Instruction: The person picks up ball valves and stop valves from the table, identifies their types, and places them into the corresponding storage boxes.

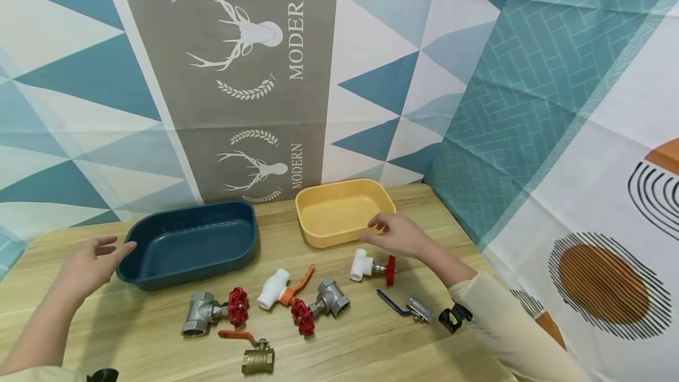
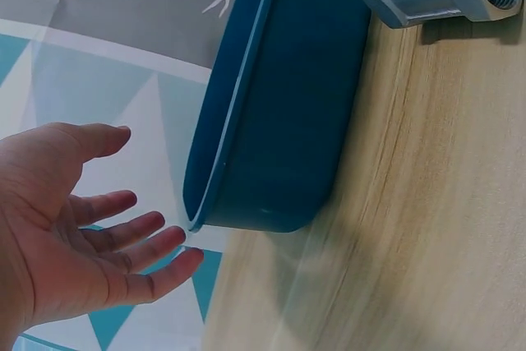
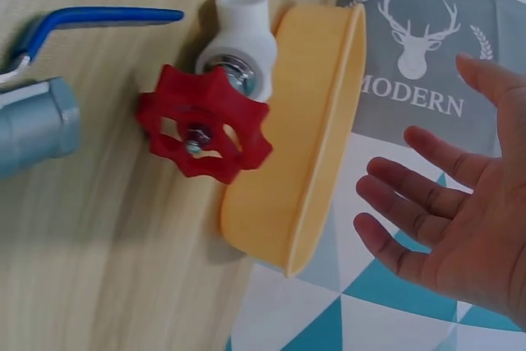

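Note:
My left hand (image 1: pixel 94 267) hovers by the left end of a dark blue tray (image 1: pixel 185 273), fingers spread and holding nothing. In the left wrist view its fingers point toward the tray's rim. My right hand (image 1: pixel 395 233) is over the front right corner of a yellow tray (image 1: pixel 331 239), relaxed and holding nothing. Just below it lies a white plastic valve (image 1: pixel 362 265) with a red handwheel (image 3: pixel 205 125). A small silver ball valve (image 1: pixel 419 310) with a blue lever rests nearer my right forearm.
In front of the trays lie a grey gate valve (image 1: pixel 200 314) with a red handwheel, a white valve (image 1: pixel 274 289) with an orange lever, another grey valve (image 1: pixel 331 297) with a red wheel, and a brass ball valve (image 1: pixel 258 360). A patterned cloth (image 1: pixel 254 152) hangs behind the table.

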Demonstrator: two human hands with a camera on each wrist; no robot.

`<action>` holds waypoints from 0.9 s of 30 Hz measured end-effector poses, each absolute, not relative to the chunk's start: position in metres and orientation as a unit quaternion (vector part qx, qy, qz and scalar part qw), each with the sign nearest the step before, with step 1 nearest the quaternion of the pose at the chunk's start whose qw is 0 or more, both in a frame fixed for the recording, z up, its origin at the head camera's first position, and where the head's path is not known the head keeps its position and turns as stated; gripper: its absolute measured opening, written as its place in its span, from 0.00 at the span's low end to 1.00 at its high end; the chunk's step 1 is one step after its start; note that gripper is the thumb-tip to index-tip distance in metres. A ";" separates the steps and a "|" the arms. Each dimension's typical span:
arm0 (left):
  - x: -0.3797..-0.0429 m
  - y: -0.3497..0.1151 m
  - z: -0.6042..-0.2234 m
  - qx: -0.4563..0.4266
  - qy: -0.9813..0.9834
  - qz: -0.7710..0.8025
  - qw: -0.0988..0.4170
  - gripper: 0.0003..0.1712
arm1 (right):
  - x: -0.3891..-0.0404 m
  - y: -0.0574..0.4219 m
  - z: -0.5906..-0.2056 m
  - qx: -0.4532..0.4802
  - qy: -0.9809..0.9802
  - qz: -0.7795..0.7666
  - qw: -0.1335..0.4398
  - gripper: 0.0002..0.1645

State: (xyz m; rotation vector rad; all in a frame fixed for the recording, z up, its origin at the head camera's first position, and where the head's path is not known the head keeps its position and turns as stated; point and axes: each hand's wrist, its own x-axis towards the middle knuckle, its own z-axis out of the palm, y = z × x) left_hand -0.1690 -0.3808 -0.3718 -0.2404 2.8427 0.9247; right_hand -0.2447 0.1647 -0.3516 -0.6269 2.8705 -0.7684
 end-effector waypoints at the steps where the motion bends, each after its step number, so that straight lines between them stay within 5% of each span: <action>1: -0.169 -0.381 -0.373 -0.080 0.944 0.312 0.070 0.49 | -0.244 0.165 -0.353 -0.204 0.944 -0.255 0.057 0.30; 27: -0.169 -0.390 -0.395 -0.100 0.909 0.397 0.071 0.44 | -0.239 0.162 -0.405 -0.220 0.935 -0.256 0.107 0.28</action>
